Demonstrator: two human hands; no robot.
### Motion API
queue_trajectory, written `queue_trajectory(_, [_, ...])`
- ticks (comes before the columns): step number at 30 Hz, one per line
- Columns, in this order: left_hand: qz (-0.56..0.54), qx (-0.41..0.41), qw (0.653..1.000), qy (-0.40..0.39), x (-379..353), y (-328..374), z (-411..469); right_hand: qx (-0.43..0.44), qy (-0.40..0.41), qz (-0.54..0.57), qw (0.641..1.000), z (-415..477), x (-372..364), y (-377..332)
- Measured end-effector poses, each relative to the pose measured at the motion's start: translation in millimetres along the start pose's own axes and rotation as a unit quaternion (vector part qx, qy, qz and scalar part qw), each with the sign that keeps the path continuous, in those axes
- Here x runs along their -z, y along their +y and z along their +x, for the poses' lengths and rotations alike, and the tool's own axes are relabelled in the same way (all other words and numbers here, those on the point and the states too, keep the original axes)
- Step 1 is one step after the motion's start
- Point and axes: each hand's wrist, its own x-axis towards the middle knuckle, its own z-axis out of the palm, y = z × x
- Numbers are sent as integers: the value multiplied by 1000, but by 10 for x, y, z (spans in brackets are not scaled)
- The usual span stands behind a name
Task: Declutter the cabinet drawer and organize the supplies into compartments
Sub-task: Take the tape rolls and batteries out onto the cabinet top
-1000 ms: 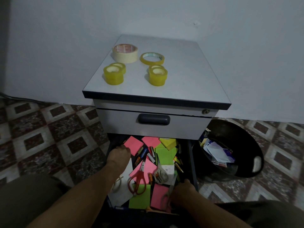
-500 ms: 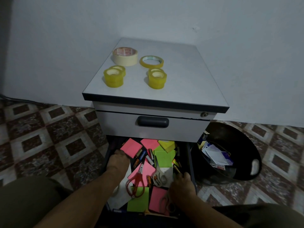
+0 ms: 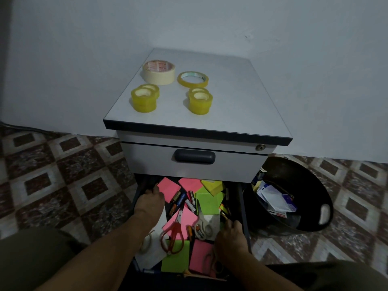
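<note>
The lower drawer (image 3: 244, 208) of the grey cabinet (image 3: 210, 116) is pulled out and cluttered. In it lie pink sticky notes (image 3: 169, 189), green sticky notes (image 3: 210, 201), a yellow pad (image 3: 213, 186), several batteries (image 3: 190, 201), red scissors (image 3: 172, 235) and grey scissors (image 3: 202, 226). My left hand (image 3: 150, 201) reaches into the drawer's left side, fingertips at the edge of a pink note. My right hand (image 3: 231, 235) is low at the right side, fingers curled beside the grey scissors near small yellow items. Both hands' fingers are mostly hidden.
Several tape rolls (image 3: 144, 99) stand on the cabinet top, among them a cream roll (image 3: 159, 72). The upper drawer (image 3: 194, 157) is closed. A black bin (image 3: 298, 198) with paper scraps sits on the tiled floor to the right. A wall stands behind.
My right hand has moved forward along the drawer's right side, from the front pink note to beside the grey scissors. My left hand has barely shifted.
</note>
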Motion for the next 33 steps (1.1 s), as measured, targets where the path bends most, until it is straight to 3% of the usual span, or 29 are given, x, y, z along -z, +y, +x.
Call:
queue_trajectory(8, [-132, -18, 991, 11, -15, -36, -51, -17, -24, 70, 997, -18, 23, -56])
queue_trajectory(14, [-342, 32, 939, 25, 93, 18, -36, -22, -1, 195, 981, -8, 179, 57])
queue_trajectory(16, [-391, 42, 919, 19, 149, 101, -43, -35, 26, 329, 943, -14, 257, 101])
queue_trajectory(19, [-445, 43, 894, 4, 148, 219, -110, -59, 69, 524, 847, -24, 307, 98])
queue_trajectory(22, [-441, 47, 896, -12, 50, 293, -231, -128, 99, 612, 774, 38, 228, 9])
queue_trajectory(24, [-409, 37, 912, 2, -21, 335, -305, -153, 94, 638, 749, 55, 166, -57])
queue_trajectory(26, [-376, 40, 925, 22, -53, 368, -362, -158, 99, 625, 758, 51, 131, -108])
queue_trajectory(30, [-307, 80, 948, 0, 8, 391, -433, -86, 72, 529, 841, -5, 145, -169])
queue_trajectory(33, [-324, 115, 939, -23, 5, 401, -447, -67, 54, 466, 881, -29, 211, -185])
